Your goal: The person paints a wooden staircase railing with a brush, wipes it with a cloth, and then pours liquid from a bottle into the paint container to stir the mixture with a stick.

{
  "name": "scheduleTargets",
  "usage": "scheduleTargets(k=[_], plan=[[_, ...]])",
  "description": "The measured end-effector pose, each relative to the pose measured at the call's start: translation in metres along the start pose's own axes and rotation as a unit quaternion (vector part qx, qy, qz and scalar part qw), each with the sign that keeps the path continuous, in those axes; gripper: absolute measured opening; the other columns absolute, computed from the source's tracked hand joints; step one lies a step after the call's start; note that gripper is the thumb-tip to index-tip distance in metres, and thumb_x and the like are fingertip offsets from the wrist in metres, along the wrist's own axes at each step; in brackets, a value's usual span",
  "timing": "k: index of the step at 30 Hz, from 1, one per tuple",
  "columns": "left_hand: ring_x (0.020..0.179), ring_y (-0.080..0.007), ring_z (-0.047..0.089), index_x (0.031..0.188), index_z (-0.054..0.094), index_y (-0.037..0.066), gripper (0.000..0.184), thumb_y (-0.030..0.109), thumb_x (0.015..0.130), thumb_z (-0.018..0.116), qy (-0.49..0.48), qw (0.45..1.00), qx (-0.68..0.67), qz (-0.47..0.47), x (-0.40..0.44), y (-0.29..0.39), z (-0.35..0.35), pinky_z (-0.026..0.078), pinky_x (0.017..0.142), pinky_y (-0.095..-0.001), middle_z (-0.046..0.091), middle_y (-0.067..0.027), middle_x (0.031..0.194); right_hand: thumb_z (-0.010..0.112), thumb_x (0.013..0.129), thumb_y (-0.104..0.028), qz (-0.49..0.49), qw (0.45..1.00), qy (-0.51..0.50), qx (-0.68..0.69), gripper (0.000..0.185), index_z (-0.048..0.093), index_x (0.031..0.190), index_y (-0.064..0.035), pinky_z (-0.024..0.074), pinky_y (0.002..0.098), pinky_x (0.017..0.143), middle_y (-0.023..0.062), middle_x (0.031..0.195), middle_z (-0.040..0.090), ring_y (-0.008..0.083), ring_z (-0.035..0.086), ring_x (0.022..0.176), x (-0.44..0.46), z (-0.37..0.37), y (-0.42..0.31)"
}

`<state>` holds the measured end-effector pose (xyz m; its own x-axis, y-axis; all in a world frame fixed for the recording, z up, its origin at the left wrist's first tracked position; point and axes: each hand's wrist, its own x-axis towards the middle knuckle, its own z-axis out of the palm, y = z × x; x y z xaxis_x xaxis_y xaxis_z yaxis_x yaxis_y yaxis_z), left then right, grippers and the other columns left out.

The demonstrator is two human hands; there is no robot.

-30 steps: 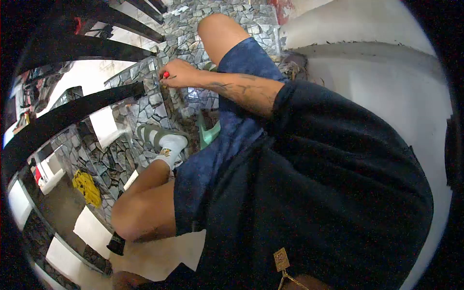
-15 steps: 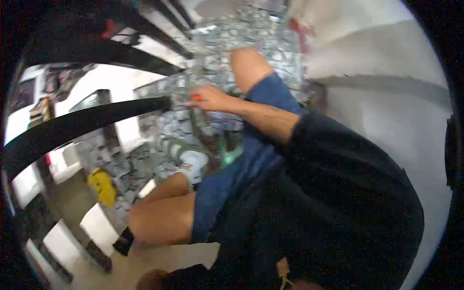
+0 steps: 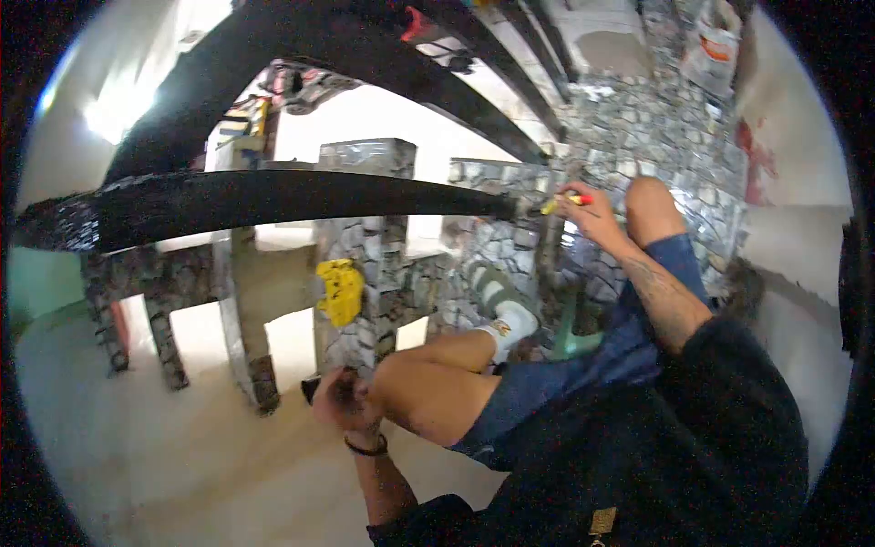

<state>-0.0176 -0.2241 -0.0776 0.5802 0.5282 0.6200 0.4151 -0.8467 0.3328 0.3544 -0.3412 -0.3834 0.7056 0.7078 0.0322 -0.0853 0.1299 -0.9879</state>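
Note:
My right hand (image 3: 588, 214) is closed around a small paintbrush (image 3: 572, 200) with a red and yellow handle. Its tip, too small to make out, is close to the narrow end of a long black beam (image 3: 301, 202). The beam crosses in front of me and looks glossy at its left end. Beside my bent left knee is my left hand (image 3: 351, 406), with a dark band on the wrist. Dark smudges show on that hand, but blur hides how its fingers lie.
Stone-patterned cladding (image 3: 629, 137) covers the ledge and posts around me. A yellow cloth-like piece (image 3: 340, 292) hangs on a post. More black beams (image 3: 456, 100) run overhead. A white bag (image 3: 713, 50) stands at the far right, along the pale wall (image 3: 793, 264). Pale floor (image 3: 164, 447) lies below.
My view has swung left, so the scene sits farther right. My left hand has come into view beside the knee. The brush is still in my right hand at the beam's end.

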Motion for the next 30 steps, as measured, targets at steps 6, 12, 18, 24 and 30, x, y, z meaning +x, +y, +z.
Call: scheduleTargets(k=[6,12,18,24,30], plan=[[0.065,-0.0279,0.064,0.106,0.061,0.008,0.035,0.023,0.076,0.071,-0.38,0.919,0.09,-0.055,0.082,0.057,0.074,0.05,0.06,-0.0371,0.065,-0.0135,0.077,0.065,0.085,-0.026,0.101,0.994,0.046,-0.002,0.022,0.066,0.09,-0.0042,0.0363,0.0273,0.05,0.0017,0.061,0.055,0.0093,0.047,0.054,0.004,0.011,0.016],[0.08,-0.0413,0.061,0.118,0.049,0.005,0.05,0.035,0.08,0.064,-0.567,0.817,0.105,-0.026,0.067,0.019,0.13,0.049,0.07,-0.0485,0.063,-0.0234,0.086,0.066,0.084,-0.023,0.086,0.995,0.023,-0.05,0.021,0.065,0.09,-0.0035,0.0402,0.0266,0.055,0.0019,0.063,0.057,0.0099,0.05,0.058,0.004,0.015,0.01],[0.082,-0.0442,0.061,0.119,0.046,0.004,0.051,0.033,0.08,0.064,-0.593,0.799,0.092,-0.04,0.08,0.026,0.144,0.049,0.073,-0.0502,0.063,-0.0253,0.09,0.067,0.083,-0.023,0.041,0.993,0.009,-0.109,0.02,0.063,0.087,-0.003,0.0429,0.0266,0.059,0.0033,0.07,0.062,0.0103,0.053,0.065,0.013,0.008,-0.011],[0.084,-0.0441,0.061,0.118,0.046,0.004,0.05,0.032,0.081,0.063,-0.594,0.799,0.088,-0.015,0.09,0.044,0.152,0.049,0.072,-0.0505,0.063,-0.0243,0.091,0.069,0.082,-0.022,0.174,0.985,0.016,-0.002,0.017,0.064,0.089,-0.007,0.0452,0.0248,0.052,0.0031,0.072,0.063,0.0089,0.056,0.062,0.017,-0.012,0.005],[0.081,-0.0424,0.061,0.114,0.048,0.005,0.045,0.028,0.079,0.064,-0.573,0.817,0.068,0.011,0.085,0.059,0.145,0.048,0.069,-0.0511,0.064,-0.0228,0.087,0.066,0.084,-0.02,0.085,0.975,0.021,0.204,0.026,0.059,0.102,-0.0021,0.055,0.0321,0.064,0.0082,0.094,0.063,0.0177,0.062,0.081,0.037,-0.032,-0.104]])
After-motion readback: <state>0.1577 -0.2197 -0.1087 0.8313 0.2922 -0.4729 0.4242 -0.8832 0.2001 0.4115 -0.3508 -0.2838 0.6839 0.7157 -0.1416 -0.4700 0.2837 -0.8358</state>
